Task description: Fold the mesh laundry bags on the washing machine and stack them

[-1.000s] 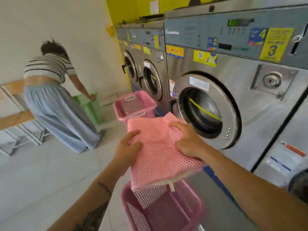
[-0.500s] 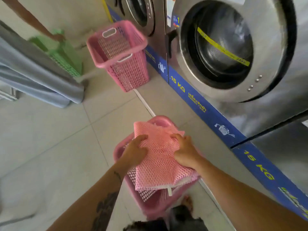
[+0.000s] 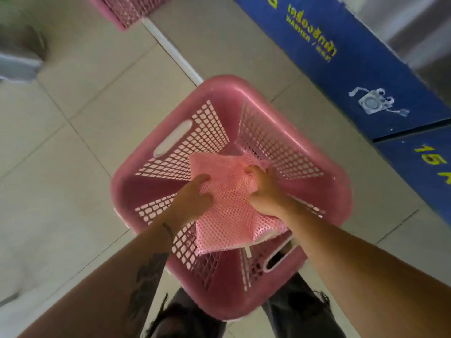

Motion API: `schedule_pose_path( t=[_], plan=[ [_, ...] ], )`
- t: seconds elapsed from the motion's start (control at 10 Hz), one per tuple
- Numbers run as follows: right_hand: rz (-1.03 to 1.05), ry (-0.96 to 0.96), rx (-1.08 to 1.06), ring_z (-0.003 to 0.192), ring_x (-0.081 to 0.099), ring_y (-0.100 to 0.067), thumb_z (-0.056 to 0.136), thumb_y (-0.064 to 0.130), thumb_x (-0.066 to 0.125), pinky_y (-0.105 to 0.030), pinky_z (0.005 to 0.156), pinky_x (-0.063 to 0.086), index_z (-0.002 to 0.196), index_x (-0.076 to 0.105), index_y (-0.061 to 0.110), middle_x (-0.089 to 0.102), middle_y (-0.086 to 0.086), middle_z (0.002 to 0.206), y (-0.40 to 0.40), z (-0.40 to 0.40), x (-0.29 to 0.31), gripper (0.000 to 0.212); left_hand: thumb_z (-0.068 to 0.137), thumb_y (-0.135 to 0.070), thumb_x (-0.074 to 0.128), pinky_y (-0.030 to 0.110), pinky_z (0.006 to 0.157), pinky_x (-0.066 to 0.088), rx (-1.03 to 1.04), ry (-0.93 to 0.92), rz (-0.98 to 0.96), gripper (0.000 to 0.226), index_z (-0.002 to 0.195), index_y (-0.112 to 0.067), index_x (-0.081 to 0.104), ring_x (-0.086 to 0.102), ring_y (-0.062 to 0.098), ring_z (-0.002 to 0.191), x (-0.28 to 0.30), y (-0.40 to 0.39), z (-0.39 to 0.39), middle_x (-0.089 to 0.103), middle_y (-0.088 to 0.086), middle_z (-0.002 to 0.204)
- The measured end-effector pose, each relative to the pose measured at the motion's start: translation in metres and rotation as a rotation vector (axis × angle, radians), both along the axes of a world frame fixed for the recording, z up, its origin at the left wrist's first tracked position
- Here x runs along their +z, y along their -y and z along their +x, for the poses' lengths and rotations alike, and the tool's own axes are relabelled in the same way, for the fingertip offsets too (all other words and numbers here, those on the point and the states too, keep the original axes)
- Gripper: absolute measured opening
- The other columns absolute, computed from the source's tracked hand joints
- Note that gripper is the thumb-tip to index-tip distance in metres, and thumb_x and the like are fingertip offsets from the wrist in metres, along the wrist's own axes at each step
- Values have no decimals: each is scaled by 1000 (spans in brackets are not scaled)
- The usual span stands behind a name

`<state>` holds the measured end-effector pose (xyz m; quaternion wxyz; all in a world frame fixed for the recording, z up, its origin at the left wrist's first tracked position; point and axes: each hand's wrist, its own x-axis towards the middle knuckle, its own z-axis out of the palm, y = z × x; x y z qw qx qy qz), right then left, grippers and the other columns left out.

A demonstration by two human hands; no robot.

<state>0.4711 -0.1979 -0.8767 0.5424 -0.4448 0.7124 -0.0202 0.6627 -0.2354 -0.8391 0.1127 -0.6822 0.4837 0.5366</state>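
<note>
I look straight down into a pink plastic laundry basket on the tiled floor. Folded pink mesh laundry bags are inside its opening, held from both sides. My left hand grips their left edge with the thumb on top. My right hand clutches the upper right part, fingers bunched into the mesh. A white strip and a small tag stick out at the bags' lower right edge. The basket bottom under the bags is hidden.
The blue base panel of the washing machines runs along the right, close to the basket. A second pink basket stands at the top edge. My legs in dark trousers are just below the basket. Grey fabric lies at upper left.
The view has tipped from the machine fronts down to the floor. Both hands have carried the mesh bags down from chest height into the pink basket's opening.
</note>
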Motion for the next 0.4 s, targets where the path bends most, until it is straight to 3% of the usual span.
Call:
schedule_pose_path(
  t=[0.1,0.2,0.3,0.4],
  plan=[
    [5,-14,14,137,31,-36,67,-1,57,-54,95,50,135,34,43,10,-2,154,4,3,-30,85,91,-7,51,32,68,58,-23,-29,6,62,147,-30,36,62,16,82,-35,9,3,51,9,131],
    [5,-115,133,142,26,-38,70,11,60,-53,110,36,140,28,40,8,-7,156,7,3,-60,82,90,-5,53,19,70,53,-161,0,-10,70,153,-26,28,57,22,107,-74,14,12,44,3,139],
    [27,-175,181,140,31,-36,76,21,62,-44,110,37,144,28,34,11,-9,156,6,0,-66,77,86,-9,52,30,90,54,-272,29,-51,65,147,-24,41,58,23,117,-85,15,21,52,5,136],
    [46,-122,84,125,47,-31,80,25,57,-39,92,52,143,33,30,31,-7,141,0,-10,-47,68,86,-8,49,28,87,55,-383,63,-95,45,128,-18,60,65,15,104,-69,18,20,59,-10,115]
  ],
)
